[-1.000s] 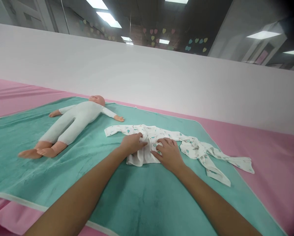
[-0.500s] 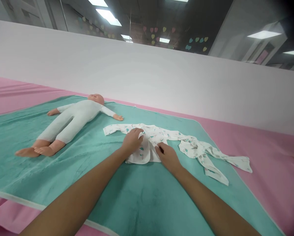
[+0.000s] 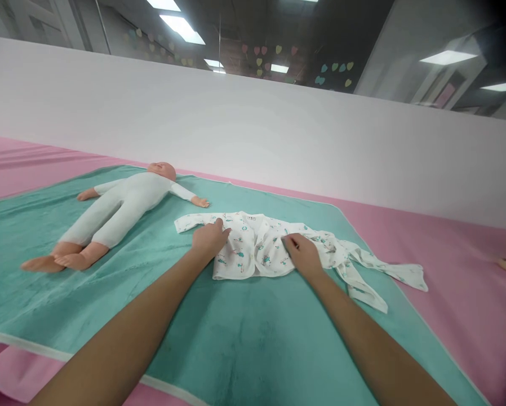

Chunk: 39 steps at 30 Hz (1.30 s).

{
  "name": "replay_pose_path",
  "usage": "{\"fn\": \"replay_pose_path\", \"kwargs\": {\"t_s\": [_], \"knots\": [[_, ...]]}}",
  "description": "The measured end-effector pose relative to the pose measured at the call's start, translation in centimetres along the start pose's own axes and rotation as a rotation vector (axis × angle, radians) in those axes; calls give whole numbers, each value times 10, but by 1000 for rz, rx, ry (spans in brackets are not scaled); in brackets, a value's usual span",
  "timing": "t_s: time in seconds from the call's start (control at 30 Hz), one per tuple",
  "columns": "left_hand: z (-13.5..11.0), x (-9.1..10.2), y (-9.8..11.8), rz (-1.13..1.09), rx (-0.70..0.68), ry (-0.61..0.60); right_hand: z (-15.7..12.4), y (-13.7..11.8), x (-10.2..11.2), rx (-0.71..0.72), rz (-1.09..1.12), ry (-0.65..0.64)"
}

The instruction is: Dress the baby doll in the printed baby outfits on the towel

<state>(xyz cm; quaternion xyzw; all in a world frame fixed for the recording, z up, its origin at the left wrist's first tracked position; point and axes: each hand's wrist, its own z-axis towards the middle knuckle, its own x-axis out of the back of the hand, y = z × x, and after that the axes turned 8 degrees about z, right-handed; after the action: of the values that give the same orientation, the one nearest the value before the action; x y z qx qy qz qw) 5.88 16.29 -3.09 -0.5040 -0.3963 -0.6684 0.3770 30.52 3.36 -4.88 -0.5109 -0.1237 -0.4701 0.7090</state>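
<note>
Finds left hand (image 3: 208, 239) and right hand (image 3: 304, 255) parted wider than a second ago, garment (image 3: 257, 251) opened flatter toward towel's (image 3: 236, 338) far right corner. Notes left fingers flat on garment; cannot tell whether right fingers pinch.

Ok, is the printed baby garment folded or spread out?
Mostly spread: the garment lies flat on the teal towel, one sleeve out, left hand and right hand on it; its right end is bunched.

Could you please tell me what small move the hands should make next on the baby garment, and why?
Probably slide the right hand rightward to smooth the crumpled end: the baby garment lies spread between both hands on the teal towel, the left hand pins its left side, yet its right end is bunched.
</note>
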Motion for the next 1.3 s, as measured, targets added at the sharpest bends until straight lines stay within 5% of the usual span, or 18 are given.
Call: {"fn": "replay_pose_path", "kwargs": {"t_s": [0.13, 0.27, 0.47, 0.7, 0.83, 1.03, 1.3], "knots": [[1, -2, 2, -96, -15, -17, 20, 56, 20, -230, -223, 146], [1, -5, 5, -187, 0, 13, 30, 84, 31, -362, -330, 234], [-1, -7, 8, -212, 10, 97, 31, 85, 39, -291, -40, 165], [-2, -8, 9, -205, 13, 145, 27, 83, 48, -236, -16, 542], [0, -11, 8, -178, -14, 160, 21, 80, 51, -217, -115, 605], [-7, -3, 21, 57, -200, 327, 16, 47, 34, 38, -291, 417], [-42, 0, 66, -139, -568, -95, 9, -5, -21, 332, -79, -139]]}}
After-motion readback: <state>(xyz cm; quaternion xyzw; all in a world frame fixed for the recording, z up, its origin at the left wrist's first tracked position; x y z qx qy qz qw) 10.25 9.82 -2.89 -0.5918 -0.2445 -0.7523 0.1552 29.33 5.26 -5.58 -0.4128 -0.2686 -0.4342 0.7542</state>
